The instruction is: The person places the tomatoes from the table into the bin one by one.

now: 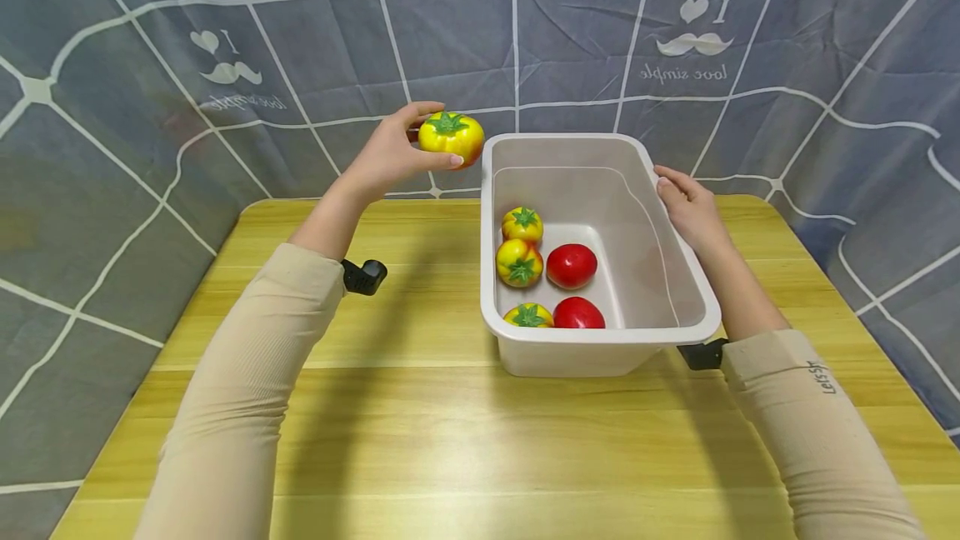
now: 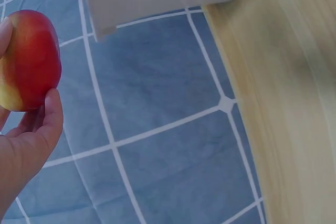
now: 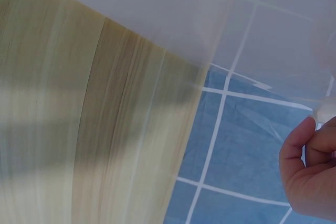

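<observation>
My left hand [image 1: 397,148] grips a yellow-and-red tomato [image 1: 452,137] with a green leafy top, thumb on the near side and fingers behind. It is held just outside the left rim of a pale grey plastic bin [image 1: 600,337]. In the left wrist view the tomato [image 2: 37,59] shows its red underside. My right hand [image 1: 693,211] holds the bin's right rim near the far corner; in the right wrist view its fingers [image 3: 296,145] are curled at the bin's edge. Inside the bin lie several similar tomatoes [image 1: 519,263], some yellow-topped, and two red ones [image 1: 572,266].
The bin stands over the back half of a light wooden table [image 1: 420,440]. A grey-blue curtain [image 1: 450,40] with white lines hangs behind and on both sides. A black wrist mount [image 1: 364,277] sits below the left wrist, another [image 1: 703,355] beside the bin's near right corner.
</observation>
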